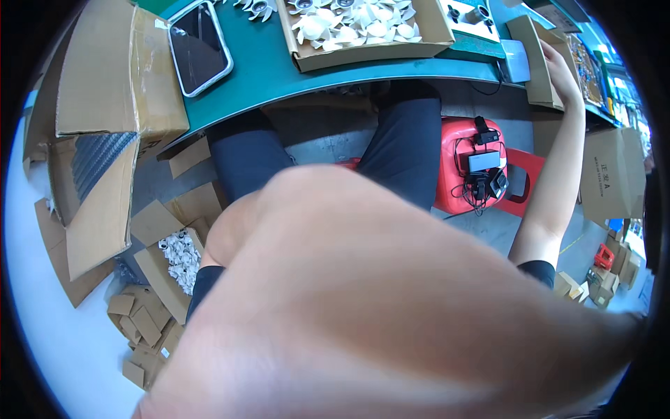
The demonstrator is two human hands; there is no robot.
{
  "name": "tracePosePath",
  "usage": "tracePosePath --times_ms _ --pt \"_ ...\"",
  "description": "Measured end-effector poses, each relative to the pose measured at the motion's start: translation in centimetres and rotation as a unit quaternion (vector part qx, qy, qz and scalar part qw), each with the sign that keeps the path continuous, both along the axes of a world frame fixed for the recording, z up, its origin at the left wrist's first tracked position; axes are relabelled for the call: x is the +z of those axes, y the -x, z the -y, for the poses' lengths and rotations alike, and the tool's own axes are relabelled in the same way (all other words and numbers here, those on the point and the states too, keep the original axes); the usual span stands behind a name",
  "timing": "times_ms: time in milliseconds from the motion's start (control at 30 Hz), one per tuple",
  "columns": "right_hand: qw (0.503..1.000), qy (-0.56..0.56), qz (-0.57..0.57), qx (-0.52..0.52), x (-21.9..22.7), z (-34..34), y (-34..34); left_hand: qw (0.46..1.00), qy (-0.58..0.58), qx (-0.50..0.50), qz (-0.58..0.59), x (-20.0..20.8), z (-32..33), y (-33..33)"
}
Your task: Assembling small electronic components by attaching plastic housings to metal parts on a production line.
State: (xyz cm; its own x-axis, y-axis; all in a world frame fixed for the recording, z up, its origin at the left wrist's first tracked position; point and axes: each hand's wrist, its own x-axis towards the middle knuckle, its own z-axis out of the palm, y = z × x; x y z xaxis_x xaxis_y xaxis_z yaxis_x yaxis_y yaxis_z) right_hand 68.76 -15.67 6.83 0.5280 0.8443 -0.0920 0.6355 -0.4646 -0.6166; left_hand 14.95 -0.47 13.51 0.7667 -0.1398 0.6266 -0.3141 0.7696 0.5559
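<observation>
My left arm, bent at the elbow, fills the lower middle of the view, very close and blurred; its hand is not in view. On the right, my right arm stretches away to a cardboard box (pixel 541 73) at the table's edge. My right hand (pixel 560 75) lies at that box's opening with its fingers stretched out, and I can make out nothing held in them. Small parts in brownish and metallic tones (pixel 585 70) show just beyond the hand. White plastic fan impellers (pixel 356 26) are heaped in a shallow cardboard tray (pixel 377 54) on the green table (pixel 255 80).
A phone (pixel 200 49) lies on the table beside a large open carton (pixel 98 77). Below stands a box of small white parts (pixel 180 258). A red stool (pixel 453 164) carries adapters and cables (pixel 483 162). Another carton (pixel 614 174) stands at right, near a white block with metal fittings (pixel 471 19).
</observation>
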Motion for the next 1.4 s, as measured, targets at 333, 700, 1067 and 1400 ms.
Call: tracePosePath --times_ms 333,700,1067,1400 --pt "0.979 -0.104 -0.171 -0.037 0.0 -5.5 2.3 0.955 -0.089 0.044 -0.279 -9.8 -0.9 2.8" --pt "0.913 -0.175 -0.34 -0.145 -0.6 -3.2 -3.9 0.824 0.014 0.33 -0.459 -17.2 -5.5 17.9" --pt "0.856 -0.297 -0.403 -0.126 2.3 -4.4 5.4 0.832 0.277 0.312 -0.364 -20.9 -7.6 19.6" --pt "0.891 -0.289 -0.347 -0.05 2.9 -7.1 15.9 0.851 0.311 0.272 -0.324 -21.7 -7.4 18.8"
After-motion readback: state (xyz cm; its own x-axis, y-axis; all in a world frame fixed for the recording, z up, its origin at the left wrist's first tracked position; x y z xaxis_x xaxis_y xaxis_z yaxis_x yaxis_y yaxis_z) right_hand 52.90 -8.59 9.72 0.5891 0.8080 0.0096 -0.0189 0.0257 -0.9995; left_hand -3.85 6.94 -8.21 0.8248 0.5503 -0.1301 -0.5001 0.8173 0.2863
